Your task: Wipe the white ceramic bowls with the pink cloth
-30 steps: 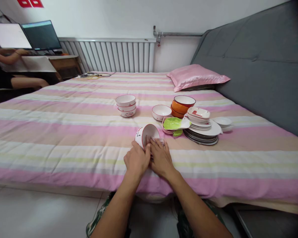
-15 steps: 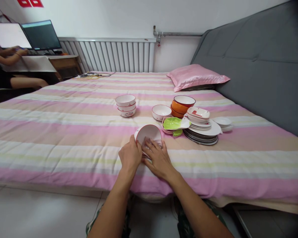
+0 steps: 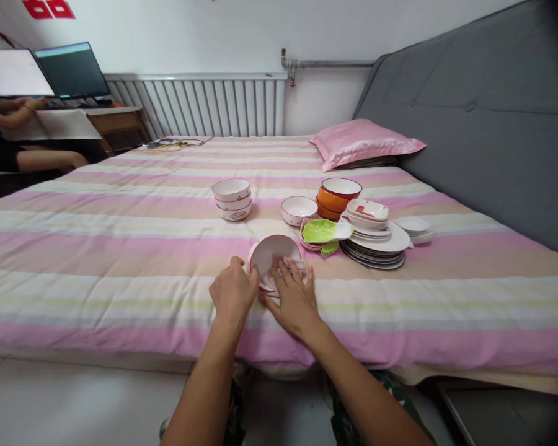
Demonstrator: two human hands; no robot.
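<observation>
A white bowl (image 3: pixel 268 249) with a red rim is tilted toward me near the bed's front edge. My left hand (image 3: pixel 233 290) grips its left side, thumb over the rim. My right hand (image 3: pixel 295 300) presses a pale pinkish cloth (image 3: pixel 299 264) against the inside of the bowl, fingers spread over the cloth. Part of the bowl's lower side is hidden by my hands. Just beyond it stands a single red-rimmed bowl (image 3: pixel 299 210), and to the left of that is a stack of similar white bowls (image 3: pixel 233 201).
Orange bowls (image 3: pixel 337 199), green leaf-shaped dishes (image 3: pixel 323 231), stacked plates (image 3: pixel 376 257) and small white dishes (image 3: pixel 413 225) crowd the right. A pink pillow (image 3: pixel 367 141) lies by the grey headboard (image 3: pixel 469 111). Cables (image 3: pixel 177 143) lie at the far edge. A person (image 3: pixel 9 130) sits at the desk.
The cloth shows more at the bowl's right side as my right hand has shifted over it. My left hand has moved slightly left on the bowl. The view has shifted a little.
</observation>
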